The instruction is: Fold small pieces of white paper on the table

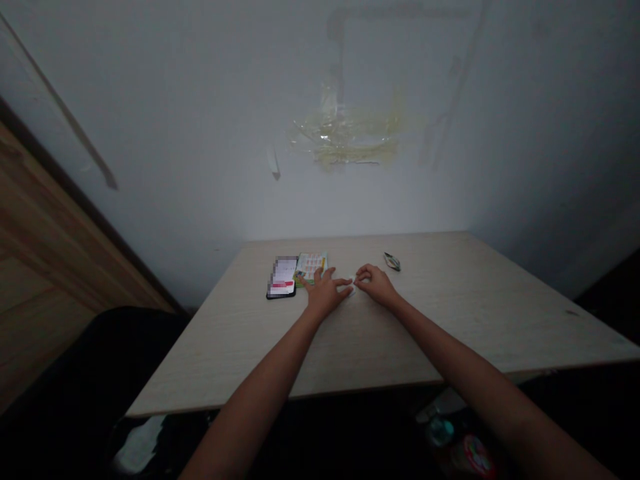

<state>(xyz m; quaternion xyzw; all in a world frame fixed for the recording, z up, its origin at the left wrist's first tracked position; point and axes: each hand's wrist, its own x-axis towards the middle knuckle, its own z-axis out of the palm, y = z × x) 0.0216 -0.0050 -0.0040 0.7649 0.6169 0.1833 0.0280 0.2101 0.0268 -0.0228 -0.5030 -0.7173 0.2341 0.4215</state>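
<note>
Between my two hands lies a small pale white piece (353, 288), too small and dim to name. My left hand (326, 293) reaches over the table with its fingers spread, the index fingertip and thumb at the left side of the piece. Its other fingers lie over the lower edge of a printed leaflet (313, 259) with rows of small pictures. From the right, my right hand (376, 285) pinches at the piece's edge with thumb and index finger, the other fingers curled. Left of the leaflet is a phone (283, 280) in a dark case, its screen lit and partly blurred out.
A small crumpled wrapper (393, 261) lies behind my right hand on the pale wooden table (240, 353). A wall (200, 133) with old tape stands at its back edge. Under the front edge are a bottle (441, 431) and a red-rimmed container (477, 455).
</note>
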